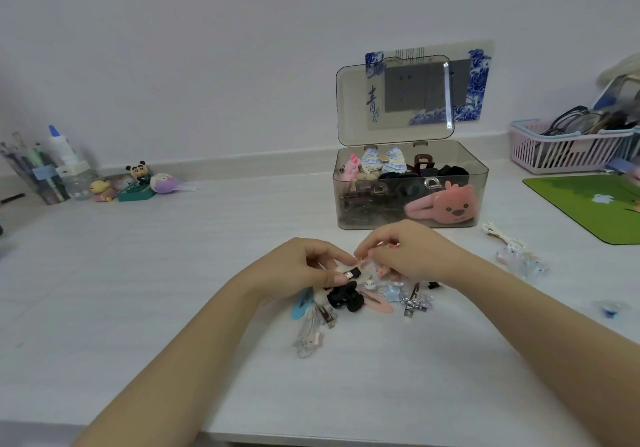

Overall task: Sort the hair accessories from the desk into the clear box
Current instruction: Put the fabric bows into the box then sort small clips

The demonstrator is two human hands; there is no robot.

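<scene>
A pile of hair clips [363, 299] lies on the white desk [173, 273] in front of me: a black fuzzy clip [344, 297], a blue snap clip [300, 306], a pink snap clip, star clips and metal clips. My left hand [304, 266] pinches a small black clip [351, 273] above the pile. My right hand [412, 252] pinches a small pale clip close beside it; the fingertips nearly touch. Behind the hands stands the clear box [410, 188], lid up, holding bows, claw clips and a pink plush clip.
More clips lie to the right: a white one [500, 233], translucent ones [523, 261] and a blue one [611, 308]. A green mat [588, 204] and a pink basket [568, 150] sit far right. Figurines [136, 181] and a pen cup [38, 176] stand far left.
</scene>
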